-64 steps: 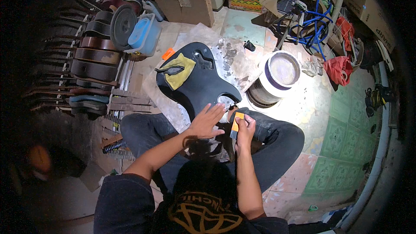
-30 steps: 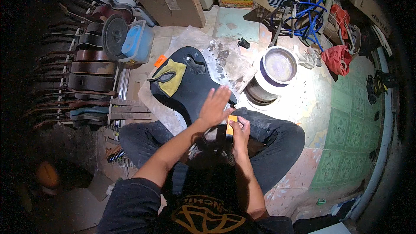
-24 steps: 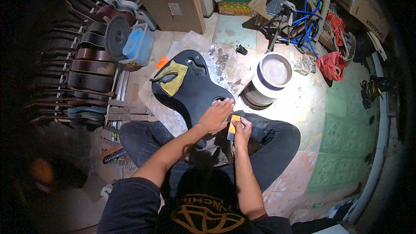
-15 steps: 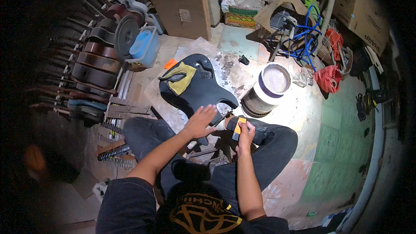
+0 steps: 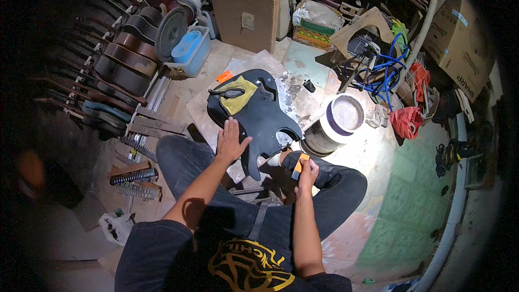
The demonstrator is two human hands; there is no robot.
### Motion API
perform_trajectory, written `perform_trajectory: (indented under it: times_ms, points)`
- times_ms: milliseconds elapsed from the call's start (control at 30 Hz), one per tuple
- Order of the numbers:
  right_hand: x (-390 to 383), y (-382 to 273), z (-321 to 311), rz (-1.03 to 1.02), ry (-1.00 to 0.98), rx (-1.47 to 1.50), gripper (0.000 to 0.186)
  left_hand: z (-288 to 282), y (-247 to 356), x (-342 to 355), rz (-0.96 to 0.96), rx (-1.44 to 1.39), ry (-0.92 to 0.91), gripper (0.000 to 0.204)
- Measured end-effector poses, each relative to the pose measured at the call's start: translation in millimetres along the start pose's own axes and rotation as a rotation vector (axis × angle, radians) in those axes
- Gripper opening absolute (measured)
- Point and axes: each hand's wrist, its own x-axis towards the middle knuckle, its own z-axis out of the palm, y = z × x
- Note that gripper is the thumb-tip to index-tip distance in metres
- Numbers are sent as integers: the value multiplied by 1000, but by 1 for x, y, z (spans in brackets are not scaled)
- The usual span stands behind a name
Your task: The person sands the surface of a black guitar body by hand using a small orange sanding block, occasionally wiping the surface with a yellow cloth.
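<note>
A black electric guitar body [image 5: 262,113] lies flat on a worn board in front of my crossed legs. My left hand [image 5: 231,141] rests on its near left edge, fingers stretched out and holding nothing. A yellow cloth [image 5: 242,97] with a dark strip on it is spread over the body's far left part. In my right hand [image 5: 308,174] is a small yellow-and-grey block [image 5: 300,165], possibly a sanding block, gripped above my right shin and apart from the guitar body.
A white bucket [image 5: 326,143] stands right of the guitar body. Guitars [image 5: 121,59] line the left side, beside a blue plastic tub [image 5: 195,57]. Blue hose [image 5: 386,78] and a red bag [image 5: 405,123] lie at the far right. A small black object [image 5: 308,86] sits beyond the body.
My left hand has slid left across the guitar body, from near its lower cutaway to its left edge. My right hand keeps the block in about the same place. The view has shifted slightly.
</note>
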Motion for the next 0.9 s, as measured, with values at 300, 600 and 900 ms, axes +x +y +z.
perform_trajectory:
  times_ms: [300,600,900]
  points:
    - [1,4,0,32,-18,29,54,12,16,-17,182,-30,94,109]
    - [21,22,-8,17,-43,-56,57,-8,34,6,504,54,-9,100]
    - [7,10,2,-13,57,-119,40,-47,-11,68,255,-278,466,30]
